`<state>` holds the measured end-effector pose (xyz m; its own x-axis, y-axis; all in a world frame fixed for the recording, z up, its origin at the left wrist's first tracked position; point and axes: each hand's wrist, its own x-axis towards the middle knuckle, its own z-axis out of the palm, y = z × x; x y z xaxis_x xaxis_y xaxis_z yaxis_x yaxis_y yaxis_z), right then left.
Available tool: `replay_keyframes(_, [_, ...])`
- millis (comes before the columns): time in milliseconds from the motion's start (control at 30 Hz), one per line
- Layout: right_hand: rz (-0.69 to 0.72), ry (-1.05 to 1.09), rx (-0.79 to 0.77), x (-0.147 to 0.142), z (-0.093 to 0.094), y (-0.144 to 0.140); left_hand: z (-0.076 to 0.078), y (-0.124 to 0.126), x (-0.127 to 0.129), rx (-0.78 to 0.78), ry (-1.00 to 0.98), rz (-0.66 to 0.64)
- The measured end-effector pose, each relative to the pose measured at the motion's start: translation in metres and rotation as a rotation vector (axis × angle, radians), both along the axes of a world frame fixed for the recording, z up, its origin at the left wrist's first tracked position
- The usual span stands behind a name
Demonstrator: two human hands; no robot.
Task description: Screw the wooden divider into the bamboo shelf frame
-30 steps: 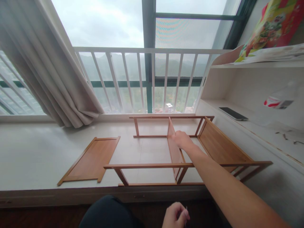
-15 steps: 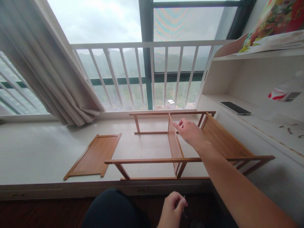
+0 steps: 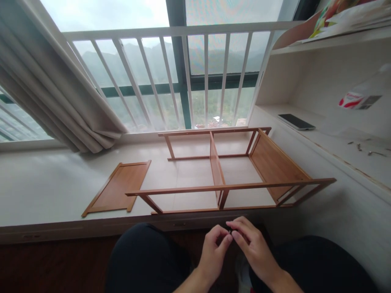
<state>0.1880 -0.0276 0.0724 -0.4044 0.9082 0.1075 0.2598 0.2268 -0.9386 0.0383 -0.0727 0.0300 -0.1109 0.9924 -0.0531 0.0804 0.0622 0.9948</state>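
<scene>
My left hand [image 3: 214, 249] and my right hand [image 3: 253, 246] meet above my lap, in front of the window ledge, fingertips pinched together. Something small and dark sits between them, too hidden to name. Beyond the hands a wooden rack frame [image 3: 183, 189] lies on its side on the ledge. It has a middle shelf panel [image 3: 216, 160] and an end panel [image 3: 276, 162] at the right, and its left end is open. A loose wooden panel [image 3: 120, 187] lies flat to the left, partly behind the frame's front rail.
On the white shelf [image 3: 324, 142] at the right are a phone [image 3: 296, 121], a clear bottle [image 3: 356, 99] and several small metal pieces [image 3: 359, 147]. A grey curtain [image 3: 70, 93] hangs at the left. White railings [image 3: 206, 81] stand behind the ledge.
My right hand has come back from the middle shelf panel to my left hand. The thin metal piece seen at my left fingers is now mostly hidden. The view has tilted down.
</scene>
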Motion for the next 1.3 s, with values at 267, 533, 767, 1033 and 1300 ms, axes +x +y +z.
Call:
replay_keyframes(267, [-0.163,0.557,-0.653,-0.002,-0.072,-0.012,-0.011,0.002,0.018,-0.028,0.057,-0.028])
replay_keyframes(533, [-0.143,0.717,-0.746,-0.015,-0.091,-0.001,-0.029,0.013,0.014,-0.064,0.177,0.041])
replay_keyframes(767, [-0.383,0.853,-0.845,-0.015,-0.099,0.009,-0.025,0.016,-0.01,0.053,0.553,0.236])
replay_keyframes(1033, [-0.468,0.969,-0.893,-0.002,-0.105,0.019,0.002,0.045,-0.079,-0.037,1.224,0.152])
replay_keyframes(1300, [-0.752,0.976,-0.717,0.01,-0.109,0.052,-0.001,0.05,-0.098,-0.173,1.379,-0.026])
